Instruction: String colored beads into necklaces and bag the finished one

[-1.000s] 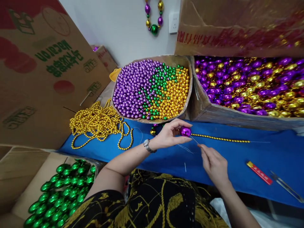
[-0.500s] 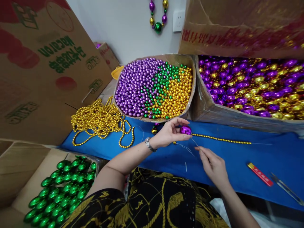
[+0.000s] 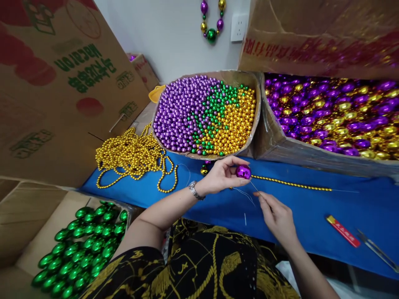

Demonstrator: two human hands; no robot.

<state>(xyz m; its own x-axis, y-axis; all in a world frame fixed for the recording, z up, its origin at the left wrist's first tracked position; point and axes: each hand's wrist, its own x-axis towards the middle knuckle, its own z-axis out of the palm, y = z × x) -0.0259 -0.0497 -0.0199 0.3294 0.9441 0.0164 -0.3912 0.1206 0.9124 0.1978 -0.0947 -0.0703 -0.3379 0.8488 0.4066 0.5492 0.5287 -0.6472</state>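
My left hand point(image 3: 222, 175) pinches a large shiny purple bead point(image 3: 243, 171) just above the blue cloth point(image 3: 311, 207). A thin needle or thread runs from that bead down to my right hand point(image 3: 276, 216), whose fingertips are pinched on its end. A straight strand of small gold beads point(image 3: 291, 184) lies on the cloth to the right of the purple bead. A wristwatch is on my left wrist.
A cardboard tray of small purple, green and gold beads point(image 3: 205, 114) stands behind my hands. A box of large purple and gold beads point(image 3: 336, 116) is at right, green beads point(image 3: 84, 245) at lower left, a gold strand pile point(image 3: 134, 155) at left. A red lighter point(image 3: 343, 231) and tweezers point(image 3: 377, 250) lie right.
My right hand has drawn slightly closer to the purple bead along the thread. The left hand keeps hold of the bead. The view has shifted a little.
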